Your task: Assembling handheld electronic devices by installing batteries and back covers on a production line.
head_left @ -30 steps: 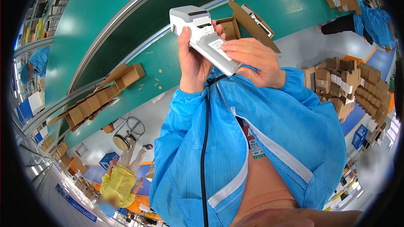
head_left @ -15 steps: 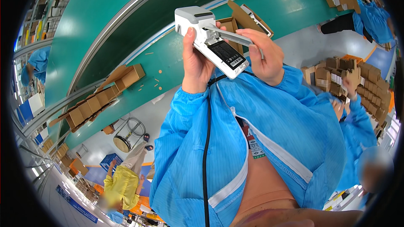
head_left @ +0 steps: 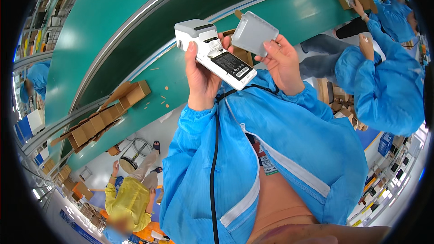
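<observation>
My left hand grips a white and grey handheld terminal, thumb on its near side and fingertips showing past the far side. Its back faces up, with a black labelled battery lying exposed in the lower half. To the right, my right hand pinches a flat grey battery cover by its lower right corner. The cover stands apart from the terminal, tilted, its broad face toward me. Behind it a cardboard box is partly hidden.
A green workbench runs across in front of me, with small brown scraps on it. An open, partitioned cardboard strip lies at the left. Co-workers in blue are close on the right; a person in yellow is at lower left.
The grey cover has come away from the terminal and turned its broad face toward me in my right hand. The terminal moved slightly left and down. A co-worker in blue has come nearer on the right.
</observation>
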The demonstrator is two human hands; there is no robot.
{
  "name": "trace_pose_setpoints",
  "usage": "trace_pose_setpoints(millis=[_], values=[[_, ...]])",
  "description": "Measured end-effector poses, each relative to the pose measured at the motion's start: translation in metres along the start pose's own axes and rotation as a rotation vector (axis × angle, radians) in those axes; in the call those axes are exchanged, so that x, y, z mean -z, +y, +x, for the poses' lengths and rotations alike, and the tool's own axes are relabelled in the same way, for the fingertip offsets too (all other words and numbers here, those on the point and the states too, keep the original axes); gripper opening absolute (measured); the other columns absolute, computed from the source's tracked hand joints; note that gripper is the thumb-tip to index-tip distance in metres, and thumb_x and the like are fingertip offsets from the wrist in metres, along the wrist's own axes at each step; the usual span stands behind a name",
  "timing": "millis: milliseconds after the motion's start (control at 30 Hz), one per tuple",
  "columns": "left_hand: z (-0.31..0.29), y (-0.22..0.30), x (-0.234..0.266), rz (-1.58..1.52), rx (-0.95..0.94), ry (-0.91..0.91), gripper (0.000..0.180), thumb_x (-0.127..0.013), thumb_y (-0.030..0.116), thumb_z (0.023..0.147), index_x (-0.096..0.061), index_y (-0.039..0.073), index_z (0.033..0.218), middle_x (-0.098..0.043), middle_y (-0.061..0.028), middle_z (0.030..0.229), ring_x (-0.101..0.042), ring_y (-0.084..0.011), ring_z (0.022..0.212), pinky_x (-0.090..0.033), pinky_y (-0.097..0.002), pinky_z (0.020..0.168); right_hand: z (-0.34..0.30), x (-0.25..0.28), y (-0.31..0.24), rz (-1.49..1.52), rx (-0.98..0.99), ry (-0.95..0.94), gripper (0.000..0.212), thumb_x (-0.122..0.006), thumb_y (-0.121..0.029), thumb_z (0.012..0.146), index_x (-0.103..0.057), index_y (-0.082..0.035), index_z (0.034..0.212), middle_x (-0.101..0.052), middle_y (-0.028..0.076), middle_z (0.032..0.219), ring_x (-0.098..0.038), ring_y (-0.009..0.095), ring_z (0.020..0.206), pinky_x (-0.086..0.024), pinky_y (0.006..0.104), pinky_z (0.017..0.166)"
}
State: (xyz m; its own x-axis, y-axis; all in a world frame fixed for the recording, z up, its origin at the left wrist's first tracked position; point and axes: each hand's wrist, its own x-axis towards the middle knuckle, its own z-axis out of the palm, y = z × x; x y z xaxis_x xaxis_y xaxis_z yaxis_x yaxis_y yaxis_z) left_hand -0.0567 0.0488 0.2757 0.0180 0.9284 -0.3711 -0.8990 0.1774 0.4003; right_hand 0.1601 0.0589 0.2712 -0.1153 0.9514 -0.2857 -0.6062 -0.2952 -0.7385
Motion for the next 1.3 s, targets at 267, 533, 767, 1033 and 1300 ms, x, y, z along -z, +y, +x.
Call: trace_pose_setpoints(millis=[267, 533, 767, 1033, 1300], values=[[-0.001, 0.003, -0.005, -0.001, -0.019, -0.03, 0.077, -0.069, 0.049, 0.1, -0.042, -0.002, 0.152, -0.062, -0.0248, 0.135, -0.066, -0.0379, 0.125, -0.06, -0.0534, 0.103, -0.019, -0.011, 0.003, -0.575, 0.511, -0.004, 0.026, -0.066, 0.009, 0.096, -0.069, 0.008, 0.122, -0.076, 0.02, 0.119, -0.075, 0.031, 0.111, -0.062, 0.0395, 0.096], [0.001, 0.001, -0.005, 0.004, -0.053, -0.047, 0.078, -0.068, 0.049, 0.101, -0.041, 0.001, 0.155, -0.061, -0.0256, 0.139, -0.062, -0.0405, 0.131, -0.055, -0.0548, 0.109, -0.023, -0.025, -0.009, -0.963, 0.892, -0.211, 0.038, -0.07, 0.017, 0.078, -0.077, 0.006, 0.114, -0.077, 0.023, 0.115, -0.075, 0.036, 0.114, -0.06, 0.0389, 0.099], [-0.001, 0.002, -0.008, 0.028, -0.047, -0.066, 0.078, -0.068, 0.05, 0.1, -0.042, -0.002, 0.153, -0.064, -0.0234, 0.133, -0.065, -0.0374, 0.129, -0.057, -0.0526, 0.108, -0.026, -0.03, -0.012, -1.035, 0.903, -0.325, 0.04, -0.072, 0.015, 0.077, -0.079, 0.002, 0.114, -0.078, 0.018, 0.114, -0.075, 0.036, 0.114, -0.06, 0.0407, 0.094], [-0.003, 0.001, -0.007, 0.073, -0.034, -0.049, 0.078, -0.067, 0.051, 0.1, -0.042, -0.002, 0.153, -0.064, -0.0225, 0.133, -0.065, -0.0354, 0.13, -0.059, -0.0506, 0.107, -0.025, -0.034, -0.018, -1.042, 0.846, -0.412, 0.038, -0.073, 0.014, 0.076, -0.078, 0.002, 0.112, -0.078, 0.016, 0.116, -0.074, 0.035, 0.114, -0.06, 0.0413, 0.096], [-0.002, -0.001, -0.004, 0.066, -0.018, -0.049, 0.072, -0.067, 0.049, 0.102, -0.046, -0.002, 0.149, -0.065, -0.0196, 0.132, -0.066, -0.0332, 0.128, -0.06, -0.0494, 0.106, -0.026, -0.034, -0.024, -1.015, 0.723, -0.468, 0.036, -0.072, 0.011, 0.079, -0.079, 0.001, 0.113, -0.077, 0.016, 0.119, -0.073, 0.034, 0.118, -0.059, 0.0413, 0.1]])
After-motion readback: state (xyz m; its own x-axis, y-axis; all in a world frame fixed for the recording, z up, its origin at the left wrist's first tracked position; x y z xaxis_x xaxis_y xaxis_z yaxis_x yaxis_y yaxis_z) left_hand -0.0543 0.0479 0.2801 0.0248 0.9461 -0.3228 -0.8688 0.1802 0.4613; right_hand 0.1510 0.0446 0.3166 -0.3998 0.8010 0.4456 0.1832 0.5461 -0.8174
